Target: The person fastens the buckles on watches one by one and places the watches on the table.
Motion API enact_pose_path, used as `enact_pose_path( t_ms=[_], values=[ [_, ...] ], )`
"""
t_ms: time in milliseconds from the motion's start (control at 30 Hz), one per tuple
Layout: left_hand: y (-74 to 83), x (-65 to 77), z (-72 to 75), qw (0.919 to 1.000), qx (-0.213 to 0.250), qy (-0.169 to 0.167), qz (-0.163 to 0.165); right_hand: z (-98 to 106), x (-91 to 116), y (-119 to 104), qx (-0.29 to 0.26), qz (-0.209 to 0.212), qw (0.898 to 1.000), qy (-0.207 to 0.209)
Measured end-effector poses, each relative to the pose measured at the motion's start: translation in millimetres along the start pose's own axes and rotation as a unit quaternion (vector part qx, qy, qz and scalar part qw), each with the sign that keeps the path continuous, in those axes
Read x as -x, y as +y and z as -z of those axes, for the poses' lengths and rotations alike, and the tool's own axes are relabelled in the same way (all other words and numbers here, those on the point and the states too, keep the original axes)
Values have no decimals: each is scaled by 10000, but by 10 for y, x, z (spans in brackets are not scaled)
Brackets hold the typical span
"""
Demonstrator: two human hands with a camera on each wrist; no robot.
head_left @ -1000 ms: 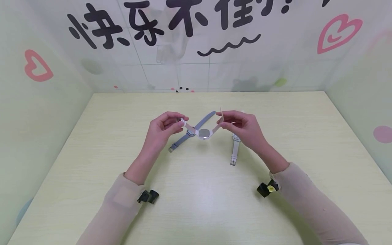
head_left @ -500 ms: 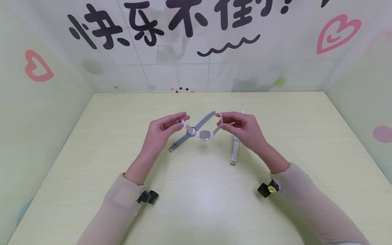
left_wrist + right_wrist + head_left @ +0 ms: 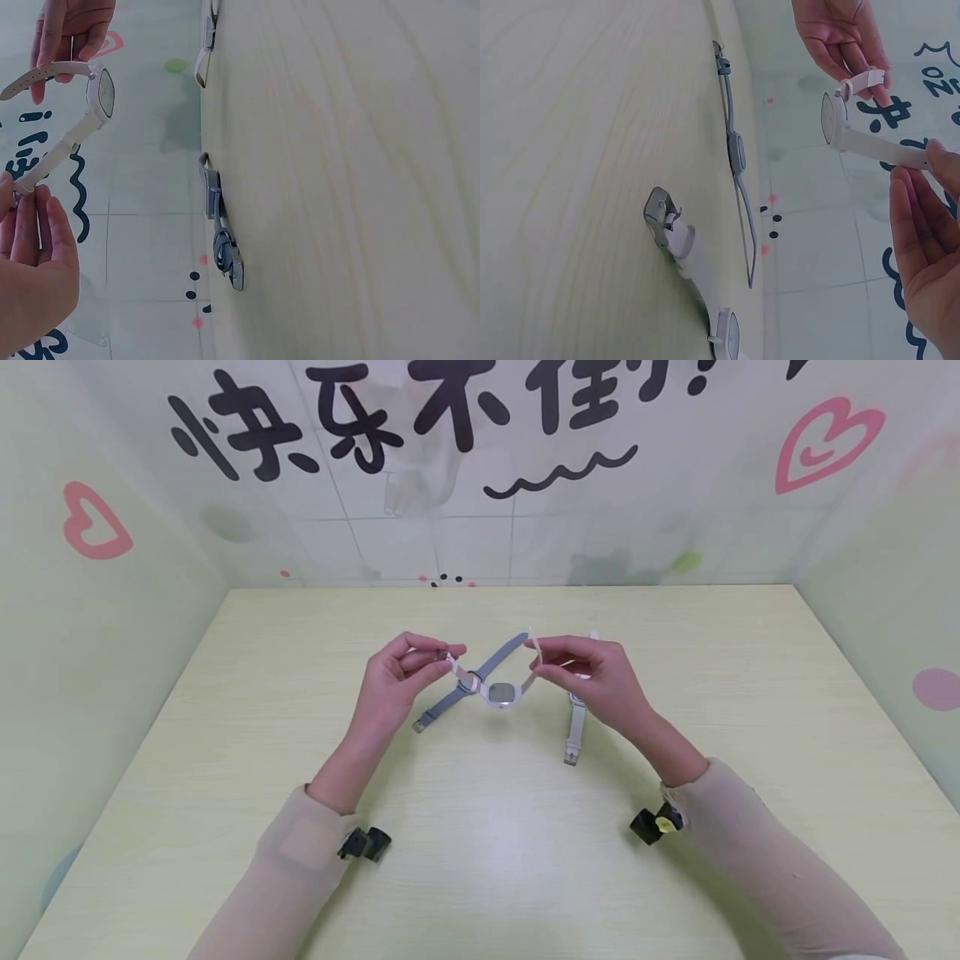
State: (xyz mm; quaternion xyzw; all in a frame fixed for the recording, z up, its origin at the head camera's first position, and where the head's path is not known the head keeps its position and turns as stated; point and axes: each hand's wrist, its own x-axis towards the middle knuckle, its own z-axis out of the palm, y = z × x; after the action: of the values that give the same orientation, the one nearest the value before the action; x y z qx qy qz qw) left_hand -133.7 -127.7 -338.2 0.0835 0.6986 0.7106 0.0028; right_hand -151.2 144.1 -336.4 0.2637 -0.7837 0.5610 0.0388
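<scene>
Between my two hands a white wristwatch (image 3: 502, 694) hangs above the table, its strap unfastened and bent up into a U. My left hand (image 3: 399, 681) pinches the buckle end of the strap between thumb and fingers. The other strap end is pinched by my right hand (image 3: 588, 670), with the strap tip sticking up past the fingers. In the left wrist view the watch case (image 3: 105, 94) faces the table side. On the table behind lies a blue-grey wristwatch (image 3: 470, 683), stretched out diagonally. A second white wristwatch (image 3: 576, 727) lies by my right hand, which hides part of it.
The pale wooden table (image 3: 495, 843) reaches back to a white printed wall (image 3: 420, 547) with black lettering. Side walls stand at left and right. Small black cameras (image 3: 365, 842) are strapped at both sleeve cuffs.
The held watch has sunk slightly, and its strap tip at my right hand has shifted a little left. Both hands keep their pinch; the watches on the table stay put.
</scene>
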Motion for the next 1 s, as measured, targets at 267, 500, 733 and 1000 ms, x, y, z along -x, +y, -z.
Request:
enact_pose_path(
  t_ms=[267, 500, 733, 1000],
  values=[
    [3, 1, -25, 10000, 14, -38, -89, -16, -4, -7, 129, 179, 9998, -4],
    [20, 14, -52, 9998, 125, -74, -130, -25, -3, -21, 219, 232, 9995, -37],
    [26, 17, -69, 9997, 187, -74, -144, -36, -4, -7, 258, 296, 9992, -72],
    [40, 20, -91, 9990, 413, -48, -190, -47, -1, -8, 346, 331, 9988, -67]
  ],
)
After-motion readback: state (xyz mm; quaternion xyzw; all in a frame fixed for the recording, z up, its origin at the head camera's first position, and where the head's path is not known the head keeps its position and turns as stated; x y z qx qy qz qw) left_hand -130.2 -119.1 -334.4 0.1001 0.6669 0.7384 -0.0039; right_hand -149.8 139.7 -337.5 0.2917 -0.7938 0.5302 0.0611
